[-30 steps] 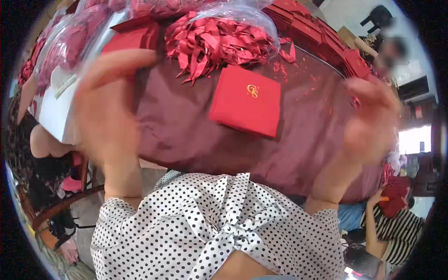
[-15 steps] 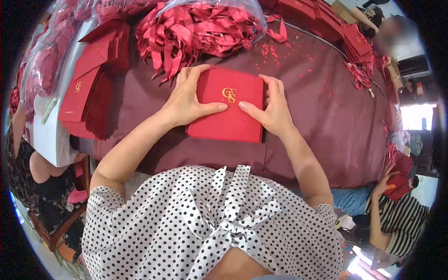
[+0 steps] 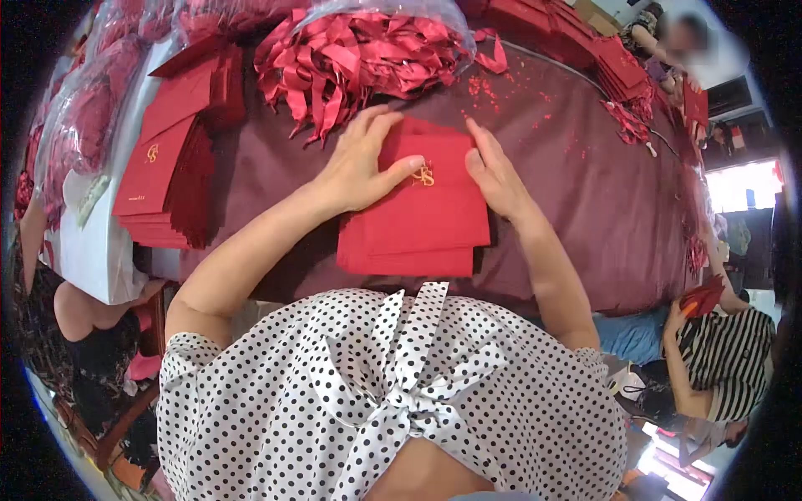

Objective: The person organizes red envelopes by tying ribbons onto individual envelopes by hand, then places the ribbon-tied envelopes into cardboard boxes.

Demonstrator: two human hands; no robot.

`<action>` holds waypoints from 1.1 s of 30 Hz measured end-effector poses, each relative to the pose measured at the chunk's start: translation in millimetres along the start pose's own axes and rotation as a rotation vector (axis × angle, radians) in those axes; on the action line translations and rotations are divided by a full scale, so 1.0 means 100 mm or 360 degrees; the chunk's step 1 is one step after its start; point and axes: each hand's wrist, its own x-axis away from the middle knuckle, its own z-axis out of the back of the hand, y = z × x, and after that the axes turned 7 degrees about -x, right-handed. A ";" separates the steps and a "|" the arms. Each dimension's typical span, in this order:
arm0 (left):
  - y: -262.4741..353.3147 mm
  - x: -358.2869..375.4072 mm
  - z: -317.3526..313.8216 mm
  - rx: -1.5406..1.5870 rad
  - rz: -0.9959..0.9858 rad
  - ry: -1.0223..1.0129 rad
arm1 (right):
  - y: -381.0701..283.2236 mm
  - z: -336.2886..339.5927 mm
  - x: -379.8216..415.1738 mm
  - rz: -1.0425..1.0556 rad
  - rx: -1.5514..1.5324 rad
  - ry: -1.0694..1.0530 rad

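Observation:
A stack of flat red paper bags (image 3: 426, 225) with a gold logo lies on the table in front of me, its layers unevenly lined up at the near edge. My left hand (image 3: 363, 163) grips its far left side, the thumb lying on top beside the logo and the fingers over the edge. Along the right edge, my right hand (image 3: 499, 175) rests with fingers stretched out and the thumb close to the side of the stack; nothing is gripped in it.
On the left stands a taller pile of red bags (image 3: 163, 179) next to a white box (image 3: 104, 259). Red ribbons (image 3: 359, 63) spill from a plastic bag at the back. Red scraps (image 3: 510, 96) dot the dark red tablecloth (image 3: 585, 225). A co-worker in stripes (image 3: 727, 359) is at right.
The upper bags have shifted out of line with those below, and the stack sits slightly nearer me. My right thumb has left the top and moved to the right edge.

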 end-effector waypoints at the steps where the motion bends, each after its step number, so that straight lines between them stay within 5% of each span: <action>1: -0.04 -0.05 -0.05 -0.0025 -0.0013 0.0007 | -0.07 0.02 -0.05 -0.0038 -0.0121 0.0009; 7: 0.19 0.01 0.49 -0.0193 0.0146 -0.0587 | -0.51 0.09 0.05 -0.0169 -0.0211 -0.0365; 8: 0.14 0.04 0.48 -0.0382 -0.0128 -0.0266 | -0.57 0.09 0.01 -0.0234 -0.0162 -0.0405; 10: 0.22 -0.06 0.55 -0.0331 -0.0098 -0.0339 | -0.28 0.16 -0.24 0.0196 0.0123 -0.0299; 12: 0.24 -0.16 0.53 -0.0270 -0.0240 -0.0264 | -0.25 0.20 -0.62 0.0037 0.0140 0.0208; 14: 0.31 -0.22 0.56 -0.0301 -0.0215 -0.0391 | -0.18 0.26 -0.91 0.0203 0.0278 0.0356; 17: 0.34 -0.22 0.46 -0.0237 -0.0131 -0.0368 | -0.28 0.11 -1.22 0.1022 0.0499 0.0267; 24: 0.26 -0.16 0.20 -0.0033 -0.0099 -0.0237 | -0.05 -0.07 -1.63 0.0987 0.1146 -0.0185; 29: 0.19 -0.18 0.27 0.0203 0.0037 -0.0222 | 0.04 -0.09 -1.66 0.0947 0.0715 0.0044; 33: 0.16 -0.16 0.30 0.0203 0.0142 -0.0421 | 0.09 -0.04 -1.66 0.1103 0.0876 -0.0089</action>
